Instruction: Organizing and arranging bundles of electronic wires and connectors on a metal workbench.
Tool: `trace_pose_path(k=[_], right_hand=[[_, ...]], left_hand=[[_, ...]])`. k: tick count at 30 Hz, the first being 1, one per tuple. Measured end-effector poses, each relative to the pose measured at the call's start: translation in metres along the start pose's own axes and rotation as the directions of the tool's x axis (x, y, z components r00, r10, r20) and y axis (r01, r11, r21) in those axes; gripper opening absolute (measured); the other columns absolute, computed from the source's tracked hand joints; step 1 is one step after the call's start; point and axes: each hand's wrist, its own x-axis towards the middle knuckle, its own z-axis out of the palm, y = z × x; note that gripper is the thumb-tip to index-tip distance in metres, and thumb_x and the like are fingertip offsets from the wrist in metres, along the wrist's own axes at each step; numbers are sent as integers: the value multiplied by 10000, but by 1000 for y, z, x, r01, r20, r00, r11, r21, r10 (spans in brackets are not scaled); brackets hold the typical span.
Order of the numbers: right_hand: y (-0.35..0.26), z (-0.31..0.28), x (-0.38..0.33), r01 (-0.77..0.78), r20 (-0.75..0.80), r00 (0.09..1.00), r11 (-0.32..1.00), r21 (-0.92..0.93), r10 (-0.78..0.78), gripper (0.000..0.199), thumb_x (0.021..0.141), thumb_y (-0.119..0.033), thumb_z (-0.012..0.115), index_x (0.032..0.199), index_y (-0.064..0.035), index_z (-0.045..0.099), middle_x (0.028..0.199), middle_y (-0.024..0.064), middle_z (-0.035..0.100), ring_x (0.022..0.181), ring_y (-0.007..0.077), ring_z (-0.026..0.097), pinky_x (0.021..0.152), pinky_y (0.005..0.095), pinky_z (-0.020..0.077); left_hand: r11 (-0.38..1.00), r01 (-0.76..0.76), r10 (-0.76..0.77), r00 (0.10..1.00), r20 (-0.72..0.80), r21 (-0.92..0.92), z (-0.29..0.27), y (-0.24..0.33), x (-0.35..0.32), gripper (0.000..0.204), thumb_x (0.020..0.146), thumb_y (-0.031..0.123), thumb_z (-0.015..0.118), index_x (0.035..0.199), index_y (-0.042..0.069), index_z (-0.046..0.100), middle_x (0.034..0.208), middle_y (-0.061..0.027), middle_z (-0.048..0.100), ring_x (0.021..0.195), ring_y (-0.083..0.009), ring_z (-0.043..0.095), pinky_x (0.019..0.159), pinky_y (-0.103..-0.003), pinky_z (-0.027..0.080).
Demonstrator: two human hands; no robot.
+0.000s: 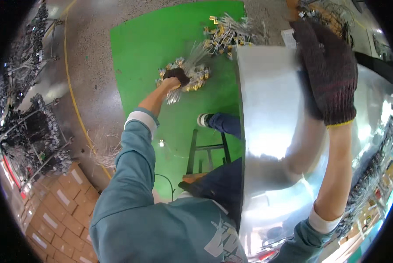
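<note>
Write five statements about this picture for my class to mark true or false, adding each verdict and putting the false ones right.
1. The right hand is over the shiny metal surface. True.
2. The left hand is bare. False: it wears a dark glove, as the right does.
3. The left hand is at a wire bundle with yellow parts. True.
4. The floor mat is red. False: it is green.
5. Cardboard boxes are stacked at the lower left. True.

The surface (266, 127) is faced with smooth, glossy metal, by which blurred reflections are thrown back. The gloves (336, 83) are knitted in matt, ribbed cloth. The boxes (63, 206) are made of matt cardboard; the floor (93, 48) is roughly speckled.
</note>
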Motion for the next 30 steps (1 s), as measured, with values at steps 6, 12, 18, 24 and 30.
trace_pose_path(k=[6,12,18,24,30], right_hand=[[-21,-13,-3,-96,-137,984,984,150,116,344,969,-383,670,976,-54,770,837,177,724,817,298,703,794,447,526],[-30,-10,-3,-95,-149,983,991,97,109,399,987,-419,627,964,-39,749,815,182,715,787,292,692,735,454,523],[-13,-4,-5,-58,-137,988,998,39,63,452,1023,-457,562,1040,-33,718,884,173,719,797,290,687,684,440,529],[-3,0,5,90,-60,993,976,-196,-104,508,1059,-496,498,1116,-27,686,952,163,724,806,287,683,633,426,535],[-32,-18,-9,-135,-65,988,983,122,144,412,1010,-381,573,909,-13,729,813,204,701,751,351,679,689,459,515]], left_hand=[[940,319,-338,918,208,118,68,68,-79,837,799,508,749,1482,66,554,1243,-250,707,1149,-369,703,907,-504,566],[954,-167,254,891,-377,248,91,118,-141,449,939,105,535,1378,22,581,1272,-206,627,1217,-385,587,1070,-512,430],[966,36,111,836,-537,255,98,131,-150,225,921,148,585,1110,35,636,965,-155,648,944,-337,662,752,-491,498],[910,401,-405,818,-408,-100,120,152,-91,220,905,228,595,845,125,780,893,-149,773,812,-346,765,641,-465,583],[957,244,-244,970,-24,159,120,145,-82,259,936,229,594,981,158,839,1005,-117,800,962,-303,781,752,-447,620]])
